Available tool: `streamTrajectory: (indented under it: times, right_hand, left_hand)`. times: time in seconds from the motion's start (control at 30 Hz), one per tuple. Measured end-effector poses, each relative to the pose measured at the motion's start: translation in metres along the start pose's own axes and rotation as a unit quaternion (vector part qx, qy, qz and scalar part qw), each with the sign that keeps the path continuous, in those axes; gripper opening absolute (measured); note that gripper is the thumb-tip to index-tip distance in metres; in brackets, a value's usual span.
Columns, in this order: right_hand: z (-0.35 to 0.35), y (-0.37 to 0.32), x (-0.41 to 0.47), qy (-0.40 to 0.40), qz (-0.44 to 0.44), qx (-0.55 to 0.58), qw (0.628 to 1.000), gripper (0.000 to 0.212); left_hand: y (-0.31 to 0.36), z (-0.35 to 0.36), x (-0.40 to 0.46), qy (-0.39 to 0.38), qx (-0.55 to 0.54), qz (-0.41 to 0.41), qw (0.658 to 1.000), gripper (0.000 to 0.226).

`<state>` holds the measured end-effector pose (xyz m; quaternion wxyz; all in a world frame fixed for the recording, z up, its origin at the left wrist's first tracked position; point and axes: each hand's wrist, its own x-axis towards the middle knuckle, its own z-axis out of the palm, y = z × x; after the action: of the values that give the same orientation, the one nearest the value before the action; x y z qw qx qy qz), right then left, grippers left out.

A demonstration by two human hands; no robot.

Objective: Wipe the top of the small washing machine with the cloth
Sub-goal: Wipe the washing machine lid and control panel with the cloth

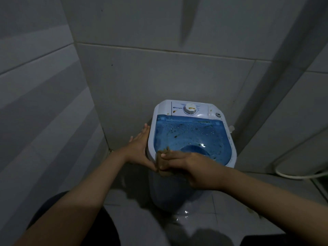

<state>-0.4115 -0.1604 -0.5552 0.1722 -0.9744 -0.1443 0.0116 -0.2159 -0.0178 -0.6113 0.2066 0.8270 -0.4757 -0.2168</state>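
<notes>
The small white washing machine (179,189) stands on the floor in a tiled corner. Its blue see-through lid (191,137) carries dark smears and droplets. A white control panel with a round dial (190,108) at the back shows yellowish stains. My right hand (191,169) is shut on a brownish cloth (162,161), pressed at the front left rim of the lid. My left hand (140,148) lies flat and open against the machine's left side, fingers spread.
Grey tiled walls close in behind and on the left. A white hose (301,174) curves along the floor at the right. The floor tile in front of the machine is wet (184,213). My dark-clad knee (58,203) is at the lower left.
</notes>
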Motion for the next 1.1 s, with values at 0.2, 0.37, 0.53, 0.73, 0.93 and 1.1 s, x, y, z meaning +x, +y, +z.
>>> streamTrajectory:
  times: [0.2, 0.37, 0.53, 0.73, 0.93, 1.1]
  right_hand:
    - [-0.020, 0.002, -0.030, -0.035, 0.011, 0.005, 0.999, 0.036]
    - [-0.037, 0.005, -0.056, -0.077, 0.025, -0.038, 0.996, 0.047]
    - [-0.049, 0.010, -0.077, -0.092, 0.052, -0.073, 0.992, 0.051]
    - [-0.080, 0.016, -0.079, -0.026, 0.148, 0.041, 0.988, 0.053]
    - [-0.105, 0.073, -0.034, 0.175, 0.251, -0.034, 0.951, 0.051]
    - [-0.108, 0.127, 0.008, 0.223, 0.358, -0.095, 0.902, 0.056]
  left_hand:
    - [0.001, -0.002, 0.000, -0.005, 0.018, 0.003, 1.000, 0.152]
    - [0.009, -0.004, -0.005, 0.009, 0.007, 0.022, 1.000, 0.151]
    - [0.022, -0.004, -0.013, 0.021, 0.007, 0.008, 1.000, 0.151]
    - [0.028, 0.004, -0.011, 0.031, 0.037, 0.025, 0.999, 0.150]
    - [0.031, 0.006, -0.011, 0.030, 0.034, 0.014, 0.999, 0.151]
    - [0.032, 0.006, -0.009, 0.026, 0.035, 0.010, 0.999, 0.152]
